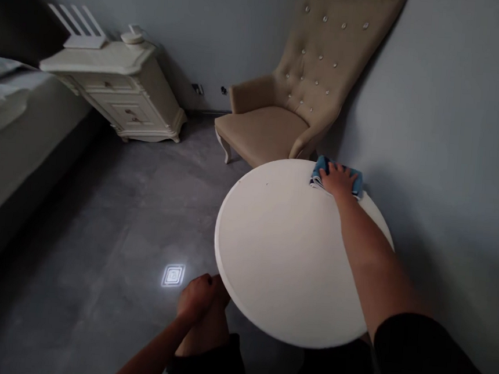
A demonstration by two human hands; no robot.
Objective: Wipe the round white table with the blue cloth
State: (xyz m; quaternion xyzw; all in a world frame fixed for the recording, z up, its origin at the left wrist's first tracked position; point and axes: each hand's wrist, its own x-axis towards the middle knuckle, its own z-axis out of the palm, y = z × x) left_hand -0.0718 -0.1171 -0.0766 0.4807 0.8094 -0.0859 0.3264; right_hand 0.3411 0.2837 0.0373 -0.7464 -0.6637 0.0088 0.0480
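Note:
My right hand [338,179] reaches to the far edge of a round white table [287,254]. Its fingers are spread over a folded blue cloth [357,185] with dark patches and a pale edge, gripping it against the tabletop. Part of the cloth is hidden beneath the palm. Lower down, beside the table's left rim, my left hand [197,297] is curled into a fist and rests on my bent knee [213,323]. No object shows in it.
A tan tufted armchair [263,130] stands behind the table, close to the grey wall [452,111]. At the back left, a cream nightstand [130,104] carries a white router [84,40] and a small round white device [132,37]. A bed [28,121] runs along the left.

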